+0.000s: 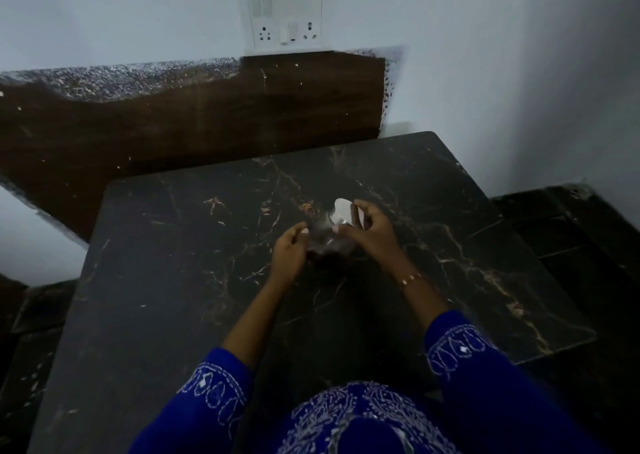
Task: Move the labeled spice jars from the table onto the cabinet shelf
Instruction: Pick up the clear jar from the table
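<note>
Jar: the spice jar (329,242) sits mid-table between your two hands; it is clear, blurred and dark against the marble, with dark contents low down and a white patch (341,209) at its far top, which may be the lid or the label; you cannot tell which.
Right hand: your right hand (367,232) is curled around the jar's right side and top, thumb and fingertips apparently pinching it near the white patch.
Left hand: your left hand (289,251) lies just beside the jar's left side with fingers loosely curled; whether it actually touches the glass cannot be told, and it seems to hold nothing.
Table: the black marble table (173,280) shows no other jar, so this looks like the last one, or the only one.
Surroundings: a wall socket panel (285,24) is far behind; the cabinet shelf is out of view.
Advice: close your right fingers fully around the body rather than the top, support it with your left hand, lift straight up, keep it upright, then turn toward the shelf.
</note>
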`<state>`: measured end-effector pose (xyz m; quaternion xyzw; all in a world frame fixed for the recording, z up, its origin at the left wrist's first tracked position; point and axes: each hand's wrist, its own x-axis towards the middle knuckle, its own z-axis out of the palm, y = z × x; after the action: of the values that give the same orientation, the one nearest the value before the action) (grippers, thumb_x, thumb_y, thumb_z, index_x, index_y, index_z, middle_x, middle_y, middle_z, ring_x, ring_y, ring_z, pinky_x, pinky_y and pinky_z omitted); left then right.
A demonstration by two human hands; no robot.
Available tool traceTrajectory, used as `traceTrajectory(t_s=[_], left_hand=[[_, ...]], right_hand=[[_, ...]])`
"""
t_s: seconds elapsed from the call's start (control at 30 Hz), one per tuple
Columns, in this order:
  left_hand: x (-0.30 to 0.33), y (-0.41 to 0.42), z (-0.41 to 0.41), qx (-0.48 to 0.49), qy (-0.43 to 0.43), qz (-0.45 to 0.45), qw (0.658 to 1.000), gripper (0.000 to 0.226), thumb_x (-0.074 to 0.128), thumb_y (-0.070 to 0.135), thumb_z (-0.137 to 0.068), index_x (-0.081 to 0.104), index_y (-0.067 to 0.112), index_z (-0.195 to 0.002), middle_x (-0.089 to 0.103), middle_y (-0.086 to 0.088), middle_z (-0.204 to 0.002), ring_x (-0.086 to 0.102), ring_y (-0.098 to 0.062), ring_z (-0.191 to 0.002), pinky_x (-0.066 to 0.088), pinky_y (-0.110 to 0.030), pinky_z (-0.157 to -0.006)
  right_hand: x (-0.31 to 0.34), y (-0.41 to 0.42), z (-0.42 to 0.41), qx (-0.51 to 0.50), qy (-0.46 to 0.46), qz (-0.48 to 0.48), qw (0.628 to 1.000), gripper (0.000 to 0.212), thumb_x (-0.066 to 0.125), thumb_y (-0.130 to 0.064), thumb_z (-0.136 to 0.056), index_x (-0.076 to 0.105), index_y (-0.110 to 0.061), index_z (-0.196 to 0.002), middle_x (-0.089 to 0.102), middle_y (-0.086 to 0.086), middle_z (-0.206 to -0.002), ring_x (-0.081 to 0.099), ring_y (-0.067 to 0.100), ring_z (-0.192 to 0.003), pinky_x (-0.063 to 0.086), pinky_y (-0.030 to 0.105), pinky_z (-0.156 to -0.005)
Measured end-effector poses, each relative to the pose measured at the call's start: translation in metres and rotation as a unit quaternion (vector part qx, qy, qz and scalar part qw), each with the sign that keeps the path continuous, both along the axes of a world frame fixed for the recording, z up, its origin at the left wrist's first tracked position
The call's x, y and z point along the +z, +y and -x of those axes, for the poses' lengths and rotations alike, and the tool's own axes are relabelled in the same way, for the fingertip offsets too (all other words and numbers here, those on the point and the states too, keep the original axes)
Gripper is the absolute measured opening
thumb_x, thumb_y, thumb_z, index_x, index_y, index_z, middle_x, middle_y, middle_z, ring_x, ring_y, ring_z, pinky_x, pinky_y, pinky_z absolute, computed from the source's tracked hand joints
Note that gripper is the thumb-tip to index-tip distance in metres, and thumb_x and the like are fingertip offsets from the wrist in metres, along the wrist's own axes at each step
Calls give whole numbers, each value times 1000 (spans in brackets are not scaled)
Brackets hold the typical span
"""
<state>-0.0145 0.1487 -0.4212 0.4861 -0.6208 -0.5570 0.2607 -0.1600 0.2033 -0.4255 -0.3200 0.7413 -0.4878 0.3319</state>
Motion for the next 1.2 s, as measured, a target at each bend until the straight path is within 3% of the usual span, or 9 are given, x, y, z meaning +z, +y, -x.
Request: traceTrajectory(t_s=[0.1, 0.23, 0.33, 0.5, 0.57, 0.67, 0.77, 0.9, 1.2], left_hand=[[7, -1, -8, -19, 20, -38, 999, 31, 32, 24, -100, 57, 6, -105, 56, 2, -86, 55, -16, -80, 45, -20, -67], [22, -4, -18, -88, 148, -206, 963, 34, 26, 37, -99, 55, 21, -109, 59, -7, -111, 57, -23, -103, 45, -37, -92], [27, 1, -22, -92, 219, -264, 935, 34, 26, 33, -100, 57, 23, -108, 62, -8, -111, 59, -25, -105, 48, -38, -91], [27, 10, -26, -87, 214, -217, 948, 34, 46, 14, -94, 47, 12, -128, 62, -10, -117, 64, -23, -103, 56, -30, -82], [25, 15, -31, -79, 206, -177, 959, 41, 54, 10, -89, 45, 13, -130, 63, -6, -111, 66, -16, -95, 57, -21, -72], [23, 22, -34, -81, 177, -83, 977, 50, 60, 8, -85, 44, 14, -132, 62, -5, -114, 63, -13, -99, 56, -15, -70], [26, 27, -35, -77, 177, -39, 980, 60, 65, 7, -81, 41, 13, -135, 61, -3, -113, 61, -14, -103, 56, -22, -81], [37, 27, -30, -120, 197, -48, 972, 62, 65, 12, -81, 38, 14, -137, 56, -8, -129, 59, -18, -113, 55, -29, -89], [95, 21, 25, -84, 278, -19, 957, 64, 67, 18, -78, 41, 16, -136, 61, -7, -126, 60, -23, -115, 49, -42, -97]], right_hand=[[10, 9, -1, 9, -174, 56, 983, 62, 70, -17, -79, 41, -19, -134, 47, 12, -137, 55, 29, -117, 51, 47, -94], [30, 9, -5, 22, -263, 118, 957, 53, 60, -14, -85, 39, -13, -134, 49, 13, -130, 55, 30, -112, 53, 46, -87], [38, 7, -16, -8, -277, 160, 947, 38, 53, -18, -91, 43, -13, -128, 55, 11, -122, 58, 27, -106, 52, 40, -84], [40, 7, -38, -105, -153, 103, 977, 31, 46, -28, -96, 48, -12, -123, 60, 5, -110, 62, 15, -86, 54, 29, -72], [35, 12, -46, -87, -161, 97, 978, 35, 47, -30, -95, 48, -11, -125, 62, 4, -106, 63, 15, -86, 54, 31, -73], [30, 22, -55, -68, -184, 107, 975, 40, 49, -29, -94, 47, -11, -130, 63, 5, -110, 64, 18, -94, 56, 31, -75], [30, 31, -58, -65, -246, 142, 957, 39, 49, -25, -94, 47, -10, -130, 62, 11, -117, 64, 23, -100, 56, 34, -80], [38, 35, -53, -69, -297, 192, 933, 51, 54, -31, -89, 43, -4, -132, 58, 19, -126, 59, 33, -113, 51, 45, -91], [104, 18, 0, -2, -230, 264, 937, 31, 45, -23, -94, 52, -9, -121, 66, 5, -107, 65, 19, -98, 56, 32, -80]])
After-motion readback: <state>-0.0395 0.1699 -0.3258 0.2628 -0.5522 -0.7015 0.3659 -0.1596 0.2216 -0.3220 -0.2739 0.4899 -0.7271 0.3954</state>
